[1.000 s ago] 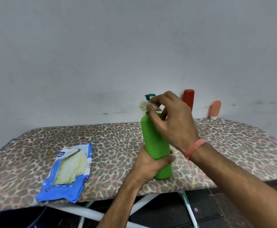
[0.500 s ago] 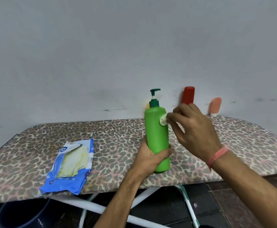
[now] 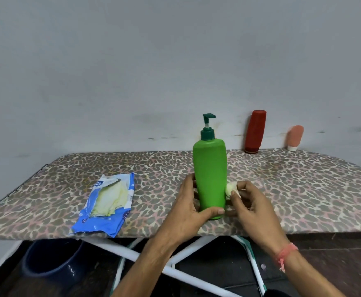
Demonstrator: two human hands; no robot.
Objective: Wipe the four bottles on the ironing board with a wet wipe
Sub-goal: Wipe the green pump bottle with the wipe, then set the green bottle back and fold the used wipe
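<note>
A leopard-print ironing board [image 3: 89, 168] is carrying three visible bottles. The green pump bottle [image 3: 210, 174] is standing upright near the front edge, looking rigid, smooth, likely slippery when wet; best held low. The left hand [image 3: 188, 211] is gripping its base. The right hand [image 3: 254, 209] is pinching one balled wet wipe [image 3: 231, 188] against its side.

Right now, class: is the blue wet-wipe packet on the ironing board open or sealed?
Open. The blue wet-wipe packet lies flat on the ironing board, its front flap peeled back with pale wipes showing inside.
</note>
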